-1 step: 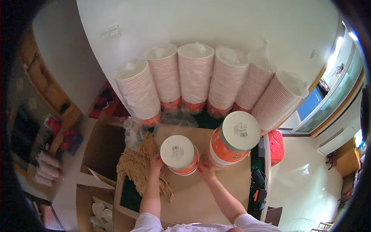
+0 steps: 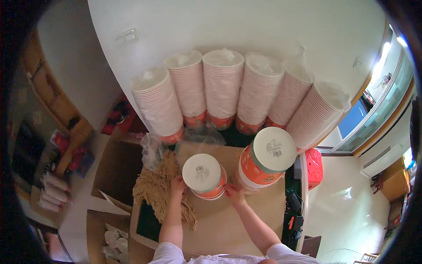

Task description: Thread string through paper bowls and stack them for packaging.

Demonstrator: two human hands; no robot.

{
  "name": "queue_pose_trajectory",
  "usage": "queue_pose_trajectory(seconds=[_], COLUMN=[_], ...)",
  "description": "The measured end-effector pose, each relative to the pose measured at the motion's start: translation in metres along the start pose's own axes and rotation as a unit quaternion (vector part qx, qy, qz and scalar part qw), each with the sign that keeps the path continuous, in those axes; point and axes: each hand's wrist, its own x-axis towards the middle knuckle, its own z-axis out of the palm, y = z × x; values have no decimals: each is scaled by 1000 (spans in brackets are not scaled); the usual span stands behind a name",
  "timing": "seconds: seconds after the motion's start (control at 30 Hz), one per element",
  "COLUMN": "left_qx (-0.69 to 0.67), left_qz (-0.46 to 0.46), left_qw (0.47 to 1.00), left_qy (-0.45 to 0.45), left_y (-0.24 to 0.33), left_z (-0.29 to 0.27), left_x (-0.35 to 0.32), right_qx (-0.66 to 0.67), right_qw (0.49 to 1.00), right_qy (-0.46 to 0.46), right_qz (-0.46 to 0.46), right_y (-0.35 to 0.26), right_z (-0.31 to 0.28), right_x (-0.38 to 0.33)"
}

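Observation:
A short stack of upside-down orange-and-white paper buckets (image 2: 201,172) stands on the brown cardboard sheet (image 2: 246,220) before me. My left hand (image 2: 178,185) is at its left side with the fingers at the rim. On the lower right, my right hand (image 2: 234,193) grips the same rim; part of its fingers is hidden. Just right of that hand rises a taller stack of inverted paper buckets (image 2: 273,152), orange with a grey-green band. Beside my left forearm lies a heap of shredded brown paper (image 2: 160,189).
Several tall plastic-wrapped stacks of paper buckets (image 2: 223,83) line the wall. Clear plastic film (image 2: 200,136) lies behind the short stack. Open cardboard boxes (image 2: 115,169) stand to the left. A red stool (image 2: 314,167) and black tool-like objects (image 2: 295,222) are on the right.

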Motion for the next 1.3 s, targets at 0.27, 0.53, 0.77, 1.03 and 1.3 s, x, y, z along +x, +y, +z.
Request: queue_pose_trajectory(seconds=[0.27,0.53,0.77,1.03,1.3], left_qx=[-111,-68,6,-173,-264], left_qz=[-108,-83,-60,114,-45], left_qw=[988,994,998,977,960], left_qy=[-17,-36,-20,44,-86], left_y=[44,73,87,134,146], left_z=[-15,-19,-26,-62,-95], left_x=[-16,-25,-21,-62,-131], right_qx=[-15,-54,-140,-57,-143], right_qw=[1000,998,990,990,955], right_qy=[-21,2,-1,-92,-233], right_qz=[4,16,-18,-96,-112], right_y=[-21,-35,-51,-102,-157], right_z=[12,14,23,47,15], right_x=[-13,-15,-16,-62,-173])
